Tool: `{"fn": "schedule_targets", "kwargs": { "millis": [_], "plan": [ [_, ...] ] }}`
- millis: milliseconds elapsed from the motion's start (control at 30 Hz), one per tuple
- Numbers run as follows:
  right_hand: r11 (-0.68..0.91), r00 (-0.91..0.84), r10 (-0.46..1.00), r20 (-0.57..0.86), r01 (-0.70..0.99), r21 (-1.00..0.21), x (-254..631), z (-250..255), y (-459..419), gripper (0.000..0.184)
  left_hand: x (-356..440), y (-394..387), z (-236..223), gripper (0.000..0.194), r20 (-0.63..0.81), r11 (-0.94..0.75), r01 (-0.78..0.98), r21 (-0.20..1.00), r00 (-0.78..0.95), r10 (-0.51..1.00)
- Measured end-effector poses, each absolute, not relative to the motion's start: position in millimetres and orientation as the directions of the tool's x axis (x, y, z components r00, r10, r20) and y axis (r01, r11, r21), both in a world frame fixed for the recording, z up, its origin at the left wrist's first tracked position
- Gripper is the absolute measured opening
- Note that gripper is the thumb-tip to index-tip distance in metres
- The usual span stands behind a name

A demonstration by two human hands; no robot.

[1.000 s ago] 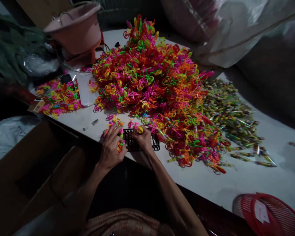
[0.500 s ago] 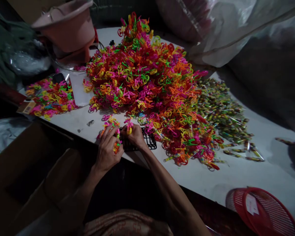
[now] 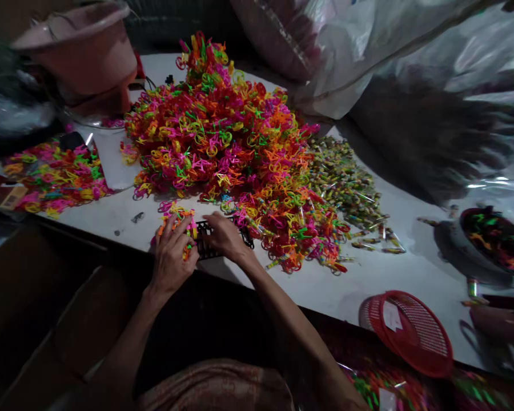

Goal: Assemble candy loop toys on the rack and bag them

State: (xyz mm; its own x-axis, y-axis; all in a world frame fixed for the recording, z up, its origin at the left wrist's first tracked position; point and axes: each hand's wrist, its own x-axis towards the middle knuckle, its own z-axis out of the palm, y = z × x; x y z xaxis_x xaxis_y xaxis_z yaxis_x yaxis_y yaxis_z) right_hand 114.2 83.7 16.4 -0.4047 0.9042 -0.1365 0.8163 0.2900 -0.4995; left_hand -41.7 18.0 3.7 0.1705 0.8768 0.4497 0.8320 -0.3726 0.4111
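My left hand (image 3: 171, 257) is closed around a bunch of small coloured plastic pieces (image 3: 187, 225) at the near edge of the white table (image 3: 334, 285). Beside it, my right hand (image 3: 223, 234) lies palm down on a black grid tray (image 3: 205, 246), fingers bent, and what it holds, if anything, is hidden. Just beyond both hands rises a big heap of bright pink, orange, yellow and green plastic toy pieces (image 3: 223, 131).
Small wrapped items (image 3: 346, 188) are spread right of the heap. A red mesh basket (image 3: 406, 331) sits at the near right edge, a dark bowl (image 3: 497, 240) far right. A pink basin (image 3: 85, 51) and a smaller pile of pieces (image 3: 51, 177) lie left. Plastic sacks (image 3: 368, 51) are behind.
The view has swung right, showing the dark bowl and more of the red basket. My right hand has flattened onto the black tray, and the yellow piece seen in it earlier is out of sight.
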Motion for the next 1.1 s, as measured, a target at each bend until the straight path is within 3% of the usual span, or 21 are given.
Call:
{"fn": "schedule_targets", "kwargs": {
  "millis": [100,167,233,433,600,667,733,800,867,933,1000,1100],
  "plan": [
    [0.038,-0.079,0.989,-0.125,0.953,-0.302,158.1,29.5,75.5,0.028,-41.8,18.1,2.6,0.009,0.445,-0.366,0.838,0.405,0.169,0.879],
    [-0.027,-0.003,0.984,-0.179,0.987,-0.161,177.9,35.3,75.8,0.028,-42.4,18.4,2.0,0.009,0.452,-0.368,0.838,0.403,0.167,0.876],
    [-0.012,-0.011,0.973,-0.231,0.995,-0.099,185.4,38.0,77.6,0.029,-43.0,18.9,1.4,0.01,0.459,-0.366,0.834,0.412,0.157,0.874],
    [-0.063,0.025,0.985,-0.173,0.974,-0.218,169.2,29.9,64.1,0.025,-43.1,19.4,1.3,0.01,0.482,-0.387,0.82,0.422,0.159,0.862],
    [-0.09,0.043,0.976,-0.212,0.972,-0.215,165.0,19.2,54.9,0.025,-42.7,19.1,2.9,0.009,0.474,-0.381,0.819,0.43,0.154,0.867],
    [-0.101,0.057,0.987,-0.151,0.948,-0.303,169.2,16.9,57.9,0.021,-42.6,19.4,3.5,0.01,0.47,-0.379,0.818,0.432,0.155,0.869],
    [-0.098,0.088,0.995,-0.044,0.862,-0.497,172.2,13.3,60.3,0.016,-42.5,19.8,4.0,0.01,0.477,-0.385,0.818,0.427,0.158,0.864],
    [-0.053,0.098,0.995,0.018,0.67,-0.741,170.1,6.6,59.1,0.012,-42.3,20.3,4.1,0.011,0.484,-0.391,0.818,0.421,0.162,0.86],
    [-0.033,0.024,0.999,-0.026,0.399,-0.916,161.6,-3.3,53.8,0.012,-42.0,20.5,4.1,0.01,0.484,-0.389,0.819,0.422,0.159,0.86],
    [-0.093,-0.099,0.989,-0.11,0.167,-0.981,149.1,-14.6,46.7,0.013,-41.8,20.5,4.1,0.01,0.473,-0.379,0.821,0.427,0.154,0.868],
    [-0.16,-0.191,0.967,-0.166,0.045,-0.986,136.5,-24.9,40.7,0.014,-41.7,20.4,4.0,0.01,0.457,-0.371,0.823,0.43,0.156,0.876],
    [-0.143,-0.184,0.971,-0.155,0.075,-0.987,124.6,-34.8,36.3,0.012,-41.3,20.2,4.2,0.01,0.444,-0.366,0.825,0.431,0.159,0.882]
  ]
}}
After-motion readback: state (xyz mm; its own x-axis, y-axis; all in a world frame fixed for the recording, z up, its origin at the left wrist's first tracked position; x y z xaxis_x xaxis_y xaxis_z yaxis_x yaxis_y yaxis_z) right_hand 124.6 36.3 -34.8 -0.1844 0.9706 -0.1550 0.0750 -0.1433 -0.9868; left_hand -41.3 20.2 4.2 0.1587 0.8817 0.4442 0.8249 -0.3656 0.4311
